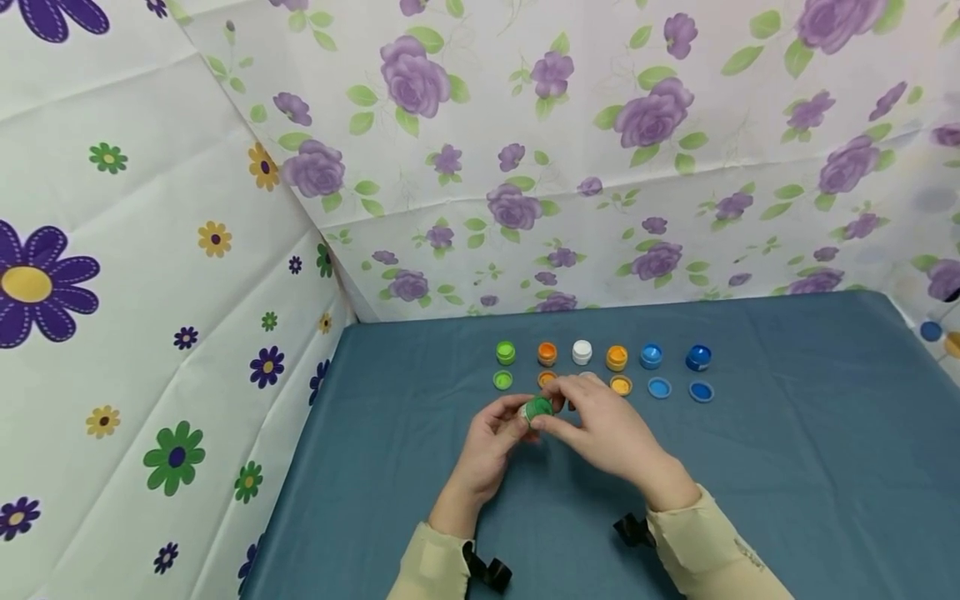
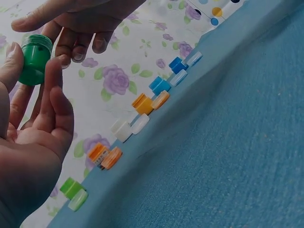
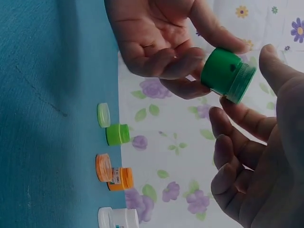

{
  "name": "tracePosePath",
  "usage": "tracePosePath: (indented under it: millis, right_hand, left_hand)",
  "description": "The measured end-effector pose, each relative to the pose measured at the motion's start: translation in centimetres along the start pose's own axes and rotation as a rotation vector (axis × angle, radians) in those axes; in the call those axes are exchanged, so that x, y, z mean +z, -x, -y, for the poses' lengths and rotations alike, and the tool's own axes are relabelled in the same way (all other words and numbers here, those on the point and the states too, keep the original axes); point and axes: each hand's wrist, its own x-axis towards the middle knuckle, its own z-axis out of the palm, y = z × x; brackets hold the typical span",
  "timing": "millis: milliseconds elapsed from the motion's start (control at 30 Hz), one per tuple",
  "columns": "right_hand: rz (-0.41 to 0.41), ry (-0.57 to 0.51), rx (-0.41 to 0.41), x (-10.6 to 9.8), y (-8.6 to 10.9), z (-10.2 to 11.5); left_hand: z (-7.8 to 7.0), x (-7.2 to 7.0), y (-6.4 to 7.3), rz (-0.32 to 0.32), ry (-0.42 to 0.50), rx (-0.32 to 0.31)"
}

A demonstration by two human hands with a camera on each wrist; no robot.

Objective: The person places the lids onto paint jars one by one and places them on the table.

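Observation:
Over the table, my left hand (image 1: 483,454) holds a small green paint jar (image 1: 537,409) between thumb and fingers. The jar is tilted, and its ribbed, see-through green top (image 3: 242,83) faces my right hand (image 1: 611,425). In the right wrist view the right thumb (image 3: 273,59) stands apart from the jar, while the index fingertip is right at the edge of the top. The other right fingers are loosely bent and hold nothing. In the left wrist view the right hand (image 2: 90,23) reaches over the jar (image 2: 34,61) from above.
Behind the hands, a row of paint jars stands on the blue cloth: light green (image 1: 506,352), orange (image 1: 547,354), white (image 1: 582,352), yellow (image 1: 617,358) and two blues (image 1: 651,357). Matching lids, such as the light green lid (image 1: 502,380), lie before them. Flowered sheets hang behind.

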Motion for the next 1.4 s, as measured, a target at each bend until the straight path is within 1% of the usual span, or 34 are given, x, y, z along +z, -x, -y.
tracePosePath:
  millis: [133,333,467,567,800,933,1000,1100,1167,1233,1300,1400]
  right_hand:
    - [0.013,-0.045,-0.023,-0.3,0.1,-0.1]
    - [0.055,-0.157,-0.162,-0.7,0.2,-0.6]
    - [0.048,-0.168,-0.247,-0.7,0.1,-0.9]
    - [0.031,-0.167,-0.273,-0.7,0.0,-1.0]
    - [0.009,-0.140,-0.251,-0.6,-0.1,-1.1]
    - [-0.006,-0.128,-0.231,-0.4,-0.2,-1.0]
    - [-0.017,-0.100,-0.205,-0.3,-0.2,-0.9]
    - [-0.033,-0.070,-0.140,-0.2,-0.1,-0.7]
    - [-0.042,-0.066,-0.098,-0.3,0.1,-0.6]
    - [-0.048,-0.086,-0.076,-0.4,0.2,-0.5]
    - [-0.048,-0.100,-0.092,-0.6,0.2,-0.7]
    - [-0.025,-0.111,-0.175,-0.8,0.1,-1.0]
  left_hand:
    - [0.1,-0.1,-0.1,0.024,0.046,0.008]
    - [0.1,-0.3,0.0,0.034,0.072,0.016]
    - [0.0,-0.4,0.0,0.044,0.082,0.021]
    - [0.0,-0.4,0.0,0.046,0.091,0.022]
    - [0.1,-0.4,0.1,0.022,0.089,-0.003]
    - [0.1,-0.3,0.0,0.028,0.087,-0.003]
    - [0.1,-0.3,0.0,0.035,0.085,-0.002]
    - [0.2,-0.3,-0.1,0.046,0.083,0.002]
    - [0.2,-0.3,0.0,0.043,0.084,-0.001]
    - [0.2,-0.3,0.0,0.042,0.085,-0.001]
    - [0.1,-0.4,0.0,0.037,0.081,-0.002]
    - [0.1,-0.4,0.0,0.036,0.080,0.001]
